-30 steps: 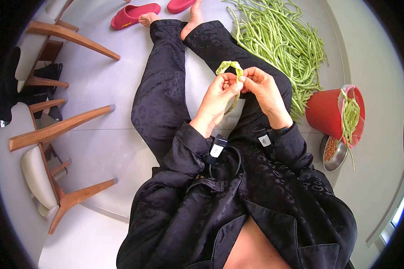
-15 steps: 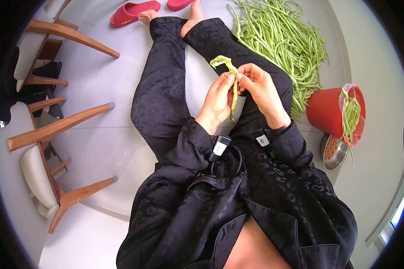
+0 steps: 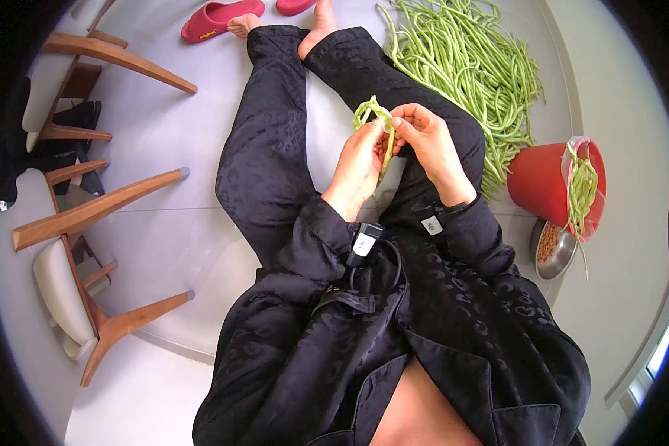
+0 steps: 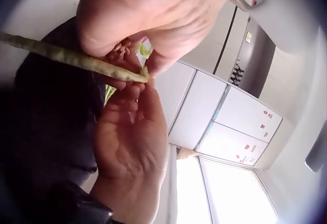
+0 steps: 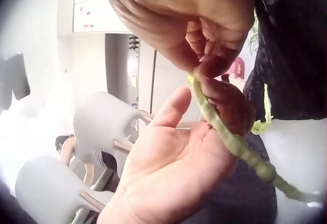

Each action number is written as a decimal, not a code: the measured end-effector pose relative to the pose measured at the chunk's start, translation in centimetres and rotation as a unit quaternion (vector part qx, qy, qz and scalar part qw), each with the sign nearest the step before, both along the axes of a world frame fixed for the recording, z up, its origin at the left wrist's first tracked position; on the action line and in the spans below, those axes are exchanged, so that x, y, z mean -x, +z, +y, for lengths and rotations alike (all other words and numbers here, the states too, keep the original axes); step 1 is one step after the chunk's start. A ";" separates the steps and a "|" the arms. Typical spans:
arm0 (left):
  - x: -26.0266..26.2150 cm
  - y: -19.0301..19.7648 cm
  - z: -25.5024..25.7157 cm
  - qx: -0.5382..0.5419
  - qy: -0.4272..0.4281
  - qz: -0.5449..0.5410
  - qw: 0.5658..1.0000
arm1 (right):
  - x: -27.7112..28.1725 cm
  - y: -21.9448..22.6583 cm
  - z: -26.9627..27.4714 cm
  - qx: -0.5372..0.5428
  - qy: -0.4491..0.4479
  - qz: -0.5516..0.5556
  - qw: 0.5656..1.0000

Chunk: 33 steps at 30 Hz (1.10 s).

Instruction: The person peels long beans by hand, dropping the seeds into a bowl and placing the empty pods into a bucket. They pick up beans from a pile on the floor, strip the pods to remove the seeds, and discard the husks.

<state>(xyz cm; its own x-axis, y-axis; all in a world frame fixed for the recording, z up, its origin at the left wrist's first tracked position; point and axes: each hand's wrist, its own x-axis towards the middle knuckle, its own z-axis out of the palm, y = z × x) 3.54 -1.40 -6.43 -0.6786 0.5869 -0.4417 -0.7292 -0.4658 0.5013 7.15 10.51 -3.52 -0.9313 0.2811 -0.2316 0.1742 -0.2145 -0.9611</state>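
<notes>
Both hands meet in front of the knees in the head view, working on a long bean pod (image 3: 386, 162). My left hand (image 3: 355, 167) holds the pod between thumb and fingers. Beside it, my right hand (image 3: 437, 152) pinches the pod with thumb and fingertips. The split, pale-green end of the pod curls up beyond the left fingers. In the right wrist view, the lumpy, unsplit length of the pod (image 5: 240, 147) runs across the left hand's fingers. The left wrist view shows the pod (image 4: 76, 60) with its end at the pinched fingertips.
A large heap of long green beans (image 3: 476, 74) lies on the floor beyond the right leg. To the right, a red bucket (image 3: 535, 182) holds limp split pods (image 3: 583, 189). Next to it sits a metal bowl (image 3: 563, 256) of shelled beans. Wooden-legged chairs (image 3: 104, 212) stand left.
The pod's loose split end straightened and then folded into a loop again above the left fingers. Both hands stay close together, shifting only slightly along the pod.
</notes>
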 end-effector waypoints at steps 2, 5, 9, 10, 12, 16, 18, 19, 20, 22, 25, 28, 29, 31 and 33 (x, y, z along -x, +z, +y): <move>0.1 0.3 -0.4 0.015 -0.067 0.052 0.996 | 0.1 -0.1 0.5 0.001 0.000 0.006 1.000; 0.6 0.3 -0.6 0.028 -0.075 0.052 0.995 | 0.0 0.1 0.2 0.007 -0.001 0.004 1.000; 1.5 0.0 0.0 -0.032 0.039 0.044 0.998 | -0.6 -0.1 -0.9 -0.165 -0.022 0.019 0.986; 1.6 0.2 0.1 -0.046 0.058 0.018 0.997 | -0.9 0.0 -1.2 -0.181 -0.014 0.013 0.983; 1.8 0.7 0.6 -0.063 0.097 -0.008 0.993 | -1.2 0.0 -2.0 -0.198 -0.020 -0.002 0.980; 2.1 1.3 0.3 -0.050 0.071 0.034 0.996 | -1.2 -0.4 -1.6 -0.211 -0.014 -0.014 0.977; 2.4 1.4 -0.3 0.010 -0.020 0.111 0.994 | -1.3 -0.1 -1.2 -0.113 0.017 -0.027 0.993; 2.4 1.4 -0.6 0.010 -0.019 0.111 0.994 | -1.3 0.0 -1.0 -0.113 0.019 -0.027 0.993; 2.3 1.4 -1.0 0.053 -0.064 0.146 0.986 | -1.3 0.0 -0.9 -0.092 0.015 -0.027 0.995; 1.9 1.0 -1.6 0.083 -0.108 0.159 0.978 | -1.3 0.4 -0.8 -0.081 0.035 -0.022 0.996; 1.3 0.9 -1.7 0.091 -0.082 0.142 0.982 | -1.4 1.0 -0.8 -0.056 0.073 -0.052 0.994; 0.8 0.1 -1.6 0.059 -0.081 0.102 0.990 | -1.5 0.8 -0.9 -0.056 0.078 -0.045 0.994; 0.7 -0.1 -1.6 0.034 -0.073 0.068 0.994 | -1.5 0.7 -0.9 -0.056 0.079 -0.045 0.994; 0.1 1.1 -1.2 0.040 -0.064 0.072 0.995 | -1.5 0.6 -0.8 -0.113 0.091 -0.030 0.989; -0.3 1.1 -0.6 0.045 -0.059 0.074 0.994 | -1.5 1.1 -0.7 -0.146 0.099 -0.048 0.983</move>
